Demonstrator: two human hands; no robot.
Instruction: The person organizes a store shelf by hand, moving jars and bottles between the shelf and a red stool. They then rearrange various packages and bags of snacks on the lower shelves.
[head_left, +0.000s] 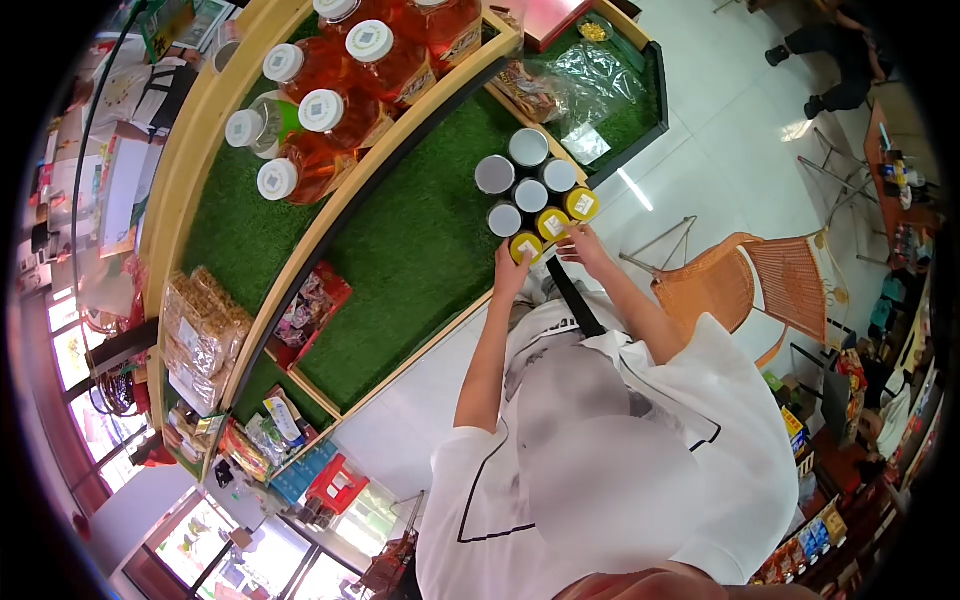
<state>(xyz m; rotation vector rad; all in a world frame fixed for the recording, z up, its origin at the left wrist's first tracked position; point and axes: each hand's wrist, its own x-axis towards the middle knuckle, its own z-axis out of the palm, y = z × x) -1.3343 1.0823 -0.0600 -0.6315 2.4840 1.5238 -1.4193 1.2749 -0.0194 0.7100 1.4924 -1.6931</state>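
Note:
Several cans stand grouped on the green turf shelf, their lids facing up. The rear ones have grey lids, such as the grey-lidded can [495,175]. Three at the front have yellow lids with white labels. My left hand [510,272] is closed on the nearest yellow-lidded can [526,248], its fingertips at the lid's edge. Beside the middle yellow-lidded can [551,223], my right hand [585,249] has its fingers stretched out and apart. A third yellow-lidded can [582,204] stands to the right.
Large bottles of red-orange liquid [330,125] stand on the upper tier, behind a wooden rail. Clear packets [600,75] lie in the tray at the far right. A red box of packets [312,310] sits at left. A wicker chair [710,285] stands on the right.

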